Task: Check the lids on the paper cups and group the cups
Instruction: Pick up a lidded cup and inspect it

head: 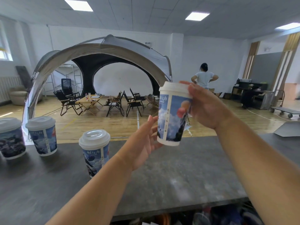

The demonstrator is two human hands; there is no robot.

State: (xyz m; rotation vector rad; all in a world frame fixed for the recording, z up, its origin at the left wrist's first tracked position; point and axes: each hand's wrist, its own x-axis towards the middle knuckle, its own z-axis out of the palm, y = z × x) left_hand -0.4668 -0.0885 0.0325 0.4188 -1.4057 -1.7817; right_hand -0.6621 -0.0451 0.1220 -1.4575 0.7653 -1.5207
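The dark grey tabletop [178, 172] carries three lidded paper cups, all upright. The left cup [11, 140] stands at the left edge, the second cup [43, 137] just beside it, and the third cup [95, 153] apart, nearer the middle. A grey sheet [287, 129] lies at the far right corner.

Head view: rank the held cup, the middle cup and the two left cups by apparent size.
1. The held cup: largest, but nearest the camera.
2. The middle cup: base hidden.
3. The second-left cup and the leftmost cup: look alike; the leftmost is cut by the frame edge, so unranked.
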